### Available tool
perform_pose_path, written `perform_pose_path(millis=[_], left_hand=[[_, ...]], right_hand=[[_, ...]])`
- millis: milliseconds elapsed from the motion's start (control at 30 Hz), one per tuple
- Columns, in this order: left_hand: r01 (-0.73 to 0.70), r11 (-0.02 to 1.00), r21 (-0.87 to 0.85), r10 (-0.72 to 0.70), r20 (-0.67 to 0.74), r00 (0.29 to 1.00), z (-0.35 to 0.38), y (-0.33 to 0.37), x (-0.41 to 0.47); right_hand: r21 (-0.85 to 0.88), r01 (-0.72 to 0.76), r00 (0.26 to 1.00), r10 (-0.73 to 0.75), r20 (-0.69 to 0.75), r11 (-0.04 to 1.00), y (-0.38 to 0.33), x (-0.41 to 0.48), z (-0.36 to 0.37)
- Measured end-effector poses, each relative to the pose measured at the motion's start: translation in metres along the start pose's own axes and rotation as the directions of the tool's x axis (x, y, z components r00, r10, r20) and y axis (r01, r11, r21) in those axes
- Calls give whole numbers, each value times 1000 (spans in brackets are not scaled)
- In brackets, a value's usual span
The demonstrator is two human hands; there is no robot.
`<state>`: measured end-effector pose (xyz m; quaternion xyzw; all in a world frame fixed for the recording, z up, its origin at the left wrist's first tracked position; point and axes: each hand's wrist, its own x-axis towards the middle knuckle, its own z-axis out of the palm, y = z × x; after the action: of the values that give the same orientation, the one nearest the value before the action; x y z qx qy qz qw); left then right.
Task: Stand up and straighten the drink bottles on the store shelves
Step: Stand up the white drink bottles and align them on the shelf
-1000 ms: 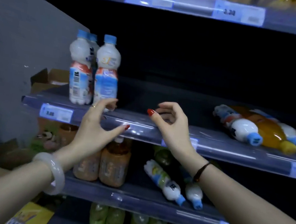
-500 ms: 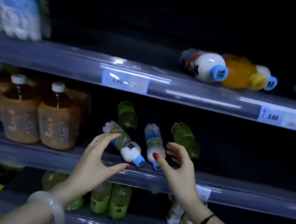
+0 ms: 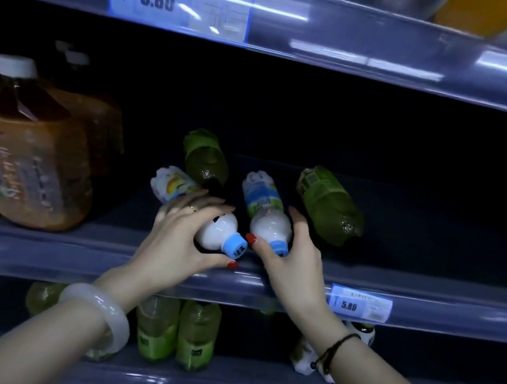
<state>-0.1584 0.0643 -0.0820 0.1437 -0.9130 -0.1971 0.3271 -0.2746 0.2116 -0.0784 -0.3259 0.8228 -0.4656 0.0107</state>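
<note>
**Dim store shelving, two milky bottles tipped over**

Middle shelf (image 3: 40, 247) is pretty dark, and the 5.80 price tag (image 3: 360, 303) sits on its front lip. Up and left of that tag, two blue-capped bottles lie on their sides, caps facing out. Right hand (image 3: 296, 260) is wrapped round the near white bottle (image 3: 266, 215). Left hand (image 3: 177, 241) grips the far white bottle (image 3: 221, 231), thumb underneath. Green bottles (image 3: 331, 203) lie flat behind them. Way left of the tag, brown tea bottles (image 3: 30, 155) stand upright.
</note>
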Motion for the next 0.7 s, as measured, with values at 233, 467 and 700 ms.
perform_pose_path(millis=[233,467,700], left_hand=[[-13,1000,-6,12,-40,999,0,0,-5],[-2,977,-214,-37,-178,983,-5,14,-9],[59,715,-697,-346,-279,896,-51,73,32]], right_hand=[[-96,-14,993,2,-118,995,1,-3,7],[323,9,980,56,-191,946,-1,-18,-3],[575,217,952,-40,-303,789,-54,2,-57]])
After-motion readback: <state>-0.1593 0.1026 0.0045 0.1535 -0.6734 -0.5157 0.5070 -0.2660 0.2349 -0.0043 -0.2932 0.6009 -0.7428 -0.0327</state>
